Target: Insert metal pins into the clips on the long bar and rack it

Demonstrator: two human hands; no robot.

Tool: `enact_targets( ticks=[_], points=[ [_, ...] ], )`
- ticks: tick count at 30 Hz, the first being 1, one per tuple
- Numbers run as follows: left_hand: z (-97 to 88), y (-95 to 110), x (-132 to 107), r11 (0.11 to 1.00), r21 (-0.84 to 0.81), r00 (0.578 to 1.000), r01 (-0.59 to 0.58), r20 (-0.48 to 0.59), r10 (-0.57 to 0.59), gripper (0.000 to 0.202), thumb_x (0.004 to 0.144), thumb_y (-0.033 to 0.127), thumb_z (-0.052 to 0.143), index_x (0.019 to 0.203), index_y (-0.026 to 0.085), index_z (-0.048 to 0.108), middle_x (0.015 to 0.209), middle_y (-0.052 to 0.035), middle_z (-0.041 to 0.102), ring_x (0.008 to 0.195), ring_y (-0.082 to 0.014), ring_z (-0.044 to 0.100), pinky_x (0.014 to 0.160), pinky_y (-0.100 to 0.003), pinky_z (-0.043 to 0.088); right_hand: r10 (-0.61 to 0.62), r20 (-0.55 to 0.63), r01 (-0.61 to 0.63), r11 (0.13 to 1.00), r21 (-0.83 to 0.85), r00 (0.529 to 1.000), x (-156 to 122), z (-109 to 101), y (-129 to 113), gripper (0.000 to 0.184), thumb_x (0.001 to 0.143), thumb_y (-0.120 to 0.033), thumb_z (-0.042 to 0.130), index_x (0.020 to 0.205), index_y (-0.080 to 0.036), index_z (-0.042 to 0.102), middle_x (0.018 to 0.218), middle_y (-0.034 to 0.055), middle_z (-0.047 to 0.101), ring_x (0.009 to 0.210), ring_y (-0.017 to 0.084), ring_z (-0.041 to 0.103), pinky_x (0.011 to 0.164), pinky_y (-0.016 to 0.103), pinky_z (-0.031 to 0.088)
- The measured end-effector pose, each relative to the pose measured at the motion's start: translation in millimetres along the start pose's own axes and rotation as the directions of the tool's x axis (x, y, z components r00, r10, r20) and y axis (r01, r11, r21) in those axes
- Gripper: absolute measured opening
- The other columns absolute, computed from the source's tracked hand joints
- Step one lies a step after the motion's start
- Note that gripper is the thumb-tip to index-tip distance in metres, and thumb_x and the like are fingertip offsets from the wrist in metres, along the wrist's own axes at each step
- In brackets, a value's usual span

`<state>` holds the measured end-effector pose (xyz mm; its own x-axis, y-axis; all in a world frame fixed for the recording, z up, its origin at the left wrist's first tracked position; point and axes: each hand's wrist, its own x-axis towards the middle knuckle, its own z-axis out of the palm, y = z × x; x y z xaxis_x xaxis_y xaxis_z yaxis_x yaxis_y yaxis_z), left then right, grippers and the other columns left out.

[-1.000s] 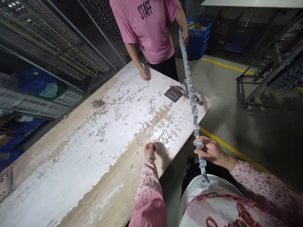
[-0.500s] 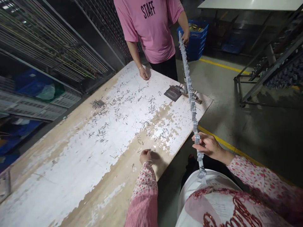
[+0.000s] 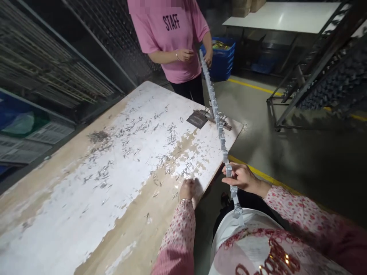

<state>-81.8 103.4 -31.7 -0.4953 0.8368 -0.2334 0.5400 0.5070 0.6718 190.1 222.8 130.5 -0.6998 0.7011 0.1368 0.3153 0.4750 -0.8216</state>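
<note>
Pink T-shirt on the co-worker [image 3: 164, 42] is reading "STAFF" in dark block letters across the chest; that's the only clear text in view. The wearer's own top is showing red sequin script [image 3: 269, 256], not legible from this angle.

Main item: a long strip of grey cast-metal parts [image 3: 218, 122], a lumpy chain of small blocks, running at a slant above the far corner of the table, from the person's chest area up to the co-worker. It is crossing in front of a short metal post [image 3: 212, 104] fixed at that end, beside a flat dark metal plate [image 3: 197, 119].

The right hand [image 3: 241, 177] is pinching the strip between thumb and fingers near its lower end, with the tail dangling below the grip in front of the top. The left hand [image 3: 187, 190] is resting on the table edge with fingers curled down - can't tell if it's holding anything. It's wearing a thin bangle [image 3: 185, 199] below a floral pink sleeve [image 3: 177, 233].

The co-worker's one hand [image 3: 208, 57] is sitting at the strip's far end, the other [image 3: 185, 54] is held at the waist.

The worn white-painted wooden table [image 3: 57, 198] is carrying scattered grey metal slivers [image 3: 172, 133], with a denser heap [image 3: 98, 136] further left. A blue plastic crate [image 3: 220, 63] is standing behind the co-worker.
</note>
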Motion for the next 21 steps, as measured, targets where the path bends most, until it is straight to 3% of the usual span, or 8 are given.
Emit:
enact_targets(
  ticks=[3, 6, 8, 10, 12, 15, 21],
  points=[
    [-19.9, 37, -2, 0.991, -0.121, 0.998, -0.055, -0.015, 0.053, 0.013, 0.076, 0.029, 0.063, 0.072, 0.018, 0.056, 0.066, 0.0, 0.059, 0.059, -0.0132, 0.057, 0.059, -0.024, 0.046, -0.039, 0.039, 0.039, 0.999, -0.004, 0.998, 2, -6, 2, 0.024, 0.085, -0.042, 0.064, 0.087, -0.018, 0.065, 0.087, 0.0029, 0.067, 0.072, 0.015, 0.063, 0.066, 0.024, 0.047],
    [-42.4, 100, -11, 0.941, -0.306, 0.989, -0.146, -0.024, 0.146, 0.024, 0.08, 0.04, 0.061, 0.089, 0.018, 0.059, 0.077, -0.002, 0.064, 0.07, -0.0144, 0.062, 0.065, -0.025, 0.051, -0.076, 0.023, 0.077, 0.996, -0.051, 0.997, 3, -8, 6, 0.024, 0.085, -0.041, 0.064, 0.08, -0.018, 0.062, 0.081, 0.0017, 0.066, 0.068, 0.014, 0.06, 0.063, 0.024, 0.044],
    [-58.1, 148, -22, 0.838, -0.502, 0.975, -0.215, -0.056, 0.216, 0.03, 0.076, 0.04, 0.069, 0.093, 0.017, 0.063, 0.079, -0.0035, 0.066, 0.075, -0.0157, 0.064, 0.068, -0.026, 0.053, -0.093, 0.005, 0.093, 0.992, -0.08, 0.996, 4, -7, 8, 0.024, 0.085, -0.04, 0.064, 0.076, -0.018, 0.061, 0.078, 0.0012, 0.066, 0.067, 0.013, 0.059, 0.063, 0.024, 0.042],
    [-71.2, 189, -32, 0.771, -0.563, 0.951, -0.296, -0.098, 0.294, 0.025, 0.075, 0.037, 0.072, 0.089, 0.017, 0.067, 0.08, -0.0041, 0.068, 0.075, -0.0156, 0.064, 0.069, -0.026, 0.053, -0.099, -0.002, 0.098, 0.99, -0.103, 0.995, 4, -6, 10, 0.023, 0.086, -0.038, 0.064, 0.076, -0.017, 0.061, 0.077, 0.0014, 0.066, 0.068, 0.014, 0.059, 0.064, 0.024, 0.042],
    [-79.0, 217, -40, 0.742, -0.557, 0.923, -0.374, -0.144, 0.357, 0.019, 0.077, 0.034, 0.072, 0.087, 0.018, 0.069, 0.081, -0.0039, 0.069, 0.075, -0.0152, 0.064, 0.07, -0.026, 0.053, -0.101, -0.002, 0.1, 0.988, -0.116, 0.995, 5, -5, 11, 0.02, 0.086, -0.035, 0.064, 0.079, -0.017, 0.062, 0.078, 0.0018, 0.067, 0.07, 0.015, 0.061, 0.066, 0.024, 0.043],
    [-80.0, 237, -45, 0.731, -0.498, 0.88, -0.467, -0.186, 0.436, 0.014, 0.08, 0.031, 0.07, 0.088, 0.019, 0.071, 0.084, -0.004, 0.069, 0.076, -0.0153, 0.063, 0.072, -0.027, 0.052, -0.103, 0.003, 0.102, 0.984, -0.149, 0.995, 6, -3, 12, 0.017, 0.085, -0.034, 0.066, 0.082, -0.017, 0.063, 0.079, 0.0026, 0.069, 0.073, 0.017, 0.064, 0.067, 0.025, 0.043],
    [-71.6, 244, -45, 0.72, -0.401, 0.817, -0.567, -0.162, 0.554, 0.009, 0.082, 0.025, 0.068, 0.088, 0.019, 0.071, 0.082, -0.0036, 0.068, 0.076, -0.0153, 0.063, 0.069, -0.025, 0.05, -0.102, 0.012, 0.102, 0.975, -0.196, 0.995, 8, -2, 15, 0.022, 0.085, -0.038, 0.065, 0.082, -0.017, 0.063, 0.077, 0.0026, 0.069, 0.069, 0.016, 0.064, 0.063, 0.025, 0.042]
  ],
)
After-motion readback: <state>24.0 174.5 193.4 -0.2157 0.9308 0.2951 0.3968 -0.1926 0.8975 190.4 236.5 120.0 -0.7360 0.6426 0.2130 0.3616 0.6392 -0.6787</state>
